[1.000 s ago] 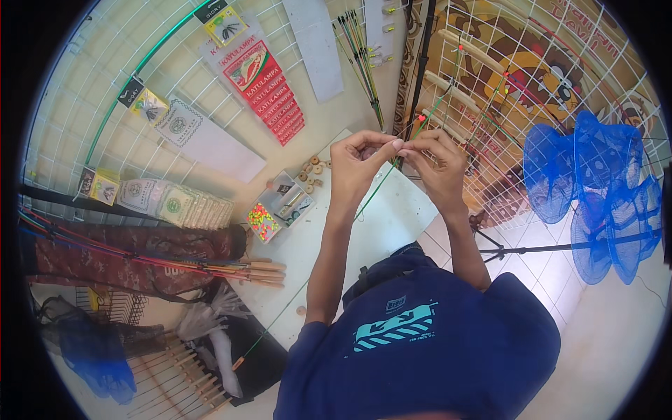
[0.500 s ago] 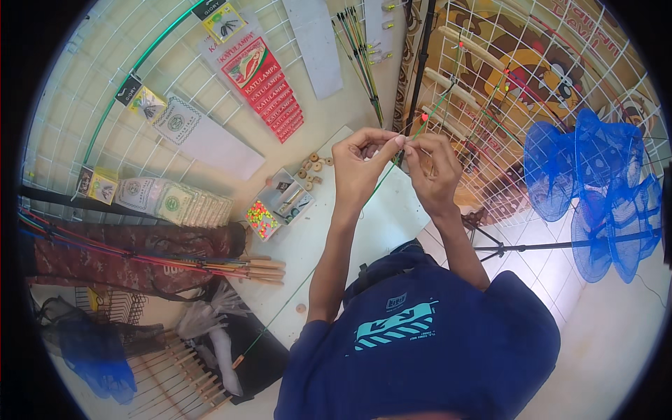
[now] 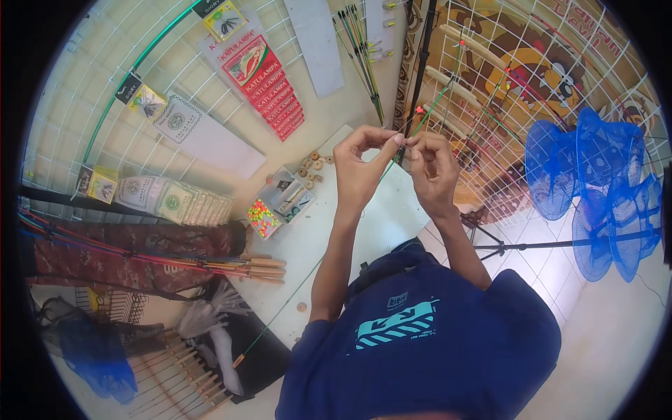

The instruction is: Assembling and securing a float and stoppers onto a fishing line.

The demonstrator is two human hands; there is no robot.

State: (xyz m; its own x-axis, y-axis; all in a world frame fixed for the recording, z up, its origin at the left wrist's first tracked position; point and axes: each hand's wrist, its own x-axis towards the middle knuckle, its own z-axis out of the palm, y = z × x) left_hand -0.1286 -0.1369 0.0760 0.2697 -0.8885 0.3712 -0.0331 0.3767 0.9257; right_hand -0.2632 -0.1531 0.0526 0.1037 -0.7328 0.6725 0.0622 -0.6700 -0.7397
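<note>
My left hand (image 3: 365, 157) and my right hand (image 3: 434, 171) meet over the far end of the white table (image 3: 392, 203), fingertips pinched close together. What they pinch is too small and thin to make out. A small red float (image 3: 419, 110) sits just beyond the fingertips. A slim green fishing rod (image 3: 294, 292) with a wooden grip slants from the lower left, passes behind my left forearm and shows again past my hands.
Left of my hands, a divided plastic box (image 3: 280, 203) holds bright beads, with several wooden rings (image 3: 308, 168) beside it. Wooden-handled rods (image 3: 266, 269) jut over the table's left side. Blue mesh nets (image 3: 588, 189) hang at right. White wire racks (image 3: 476, 105) stand behind.
The red float has shifted slightly up and left. My right hand's fingers have curled a little differently, and both hands stay together at nearly the same place.
</note>
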